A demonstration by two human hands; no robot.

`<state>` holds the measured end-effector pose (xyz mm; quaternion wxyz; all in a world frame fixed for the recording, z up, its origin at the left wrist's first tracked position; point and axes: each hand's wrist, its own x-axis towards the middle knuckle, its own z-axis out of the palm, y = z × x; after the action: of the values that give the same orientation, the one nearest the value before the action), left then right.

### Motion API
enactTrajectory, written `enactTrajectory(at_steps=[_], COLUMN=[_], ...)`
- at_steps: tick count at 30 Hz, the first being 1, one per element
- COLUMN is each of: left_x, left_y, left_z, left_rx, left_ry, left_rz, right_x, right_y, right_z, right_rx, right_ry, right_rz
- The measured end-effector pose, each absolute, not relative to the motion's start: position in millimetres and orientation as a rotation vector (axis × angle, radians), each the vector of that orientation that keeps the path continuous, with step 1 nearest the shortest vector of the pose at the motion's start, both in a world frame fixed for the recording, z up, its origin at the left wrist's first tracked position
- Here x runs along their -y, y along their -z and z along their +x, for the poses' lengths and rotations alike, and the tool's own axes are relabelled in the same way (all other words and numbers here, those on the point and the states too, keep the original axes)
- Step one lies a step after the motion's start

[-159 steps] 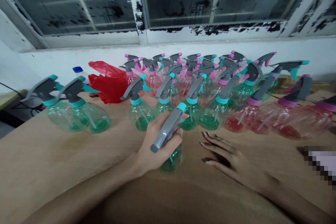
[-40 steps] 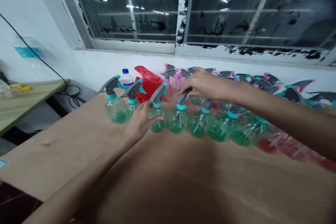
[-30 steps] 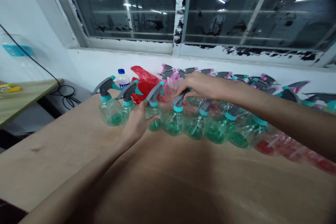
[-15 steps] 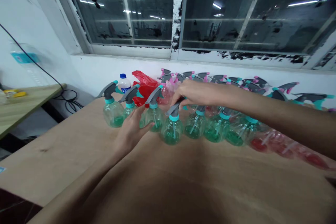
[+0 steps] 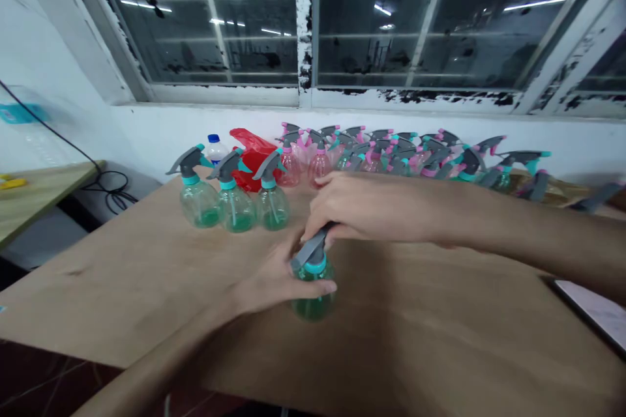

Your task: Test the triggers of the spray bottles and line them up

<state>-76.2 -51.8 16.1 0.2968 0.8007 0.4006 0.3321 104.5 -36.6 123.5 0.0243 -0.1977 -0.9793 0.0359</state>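
A clear green spray bottle (image 5: 314, 307) with a turquoise collar and grey trigger head is between my hands, near the middle of the table. My right hand (image 5: 342, 208) grips its spray head from above. My left hand (image 5: 278, 277) wraps round the bottle's body from the left, thumb across the front. To the left behind them stand three similar green spray bottles, the left one (image 5: 198, 202), the middle one (image 5: 237, 208) and the right one (image 5: 272, 207), each with a little green at the bottom.
Against the wall stand several pink and green spray bottles (image 5: 320, 166), partly behind my right arm. A red plastic bag (image 5: 252, 159) and a blue-capped bottle (image 5: 214, 151) are at the back left. A dark-edged flat panel (image 5: 594, 309) lies at the right.
My right hand has brought one green spray bottle out of the row toward me. My left hand has left the row's left end and closed round that bottle. The view has shifted right.
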Motion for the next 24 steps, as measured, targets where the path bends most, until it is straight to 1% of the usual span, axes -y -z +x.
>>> enactTrajectory(at_steps=[5, 8, 12, 16, 19, 24], left_x=[66, 72, 77, 71, 60, 44], left_y=[-24, -27, -21, -13, -10, -12], left_z=[-47, -34, -18, -4, 5, 23], left_rx=[-0.909, -0.822, -0.977, -0.984, -0.969, -0.984], left_ry=[-0.833, -0.843, -0.936, -0.954, -0.964, -0.957], left_rz=[2.110, 2.103, 2.005, 1.981, 1.904, 1.877], right_x=[59, 66, 75, 84, 89, 90], right_y=[-115, -109, -101, -91, -77, -27], right_z=[118, 127, 143, 173, 207, 266], right_rx=[2.990, 2.951, 2.900, 2.716, 2.525, 2.347], right_ry=[0.000, 0.141, 0.336, 0.364, 0.326, 0.099], right_rz=[-0.508, -0.463, -0.459, -0.676, -0.893, -1.305])
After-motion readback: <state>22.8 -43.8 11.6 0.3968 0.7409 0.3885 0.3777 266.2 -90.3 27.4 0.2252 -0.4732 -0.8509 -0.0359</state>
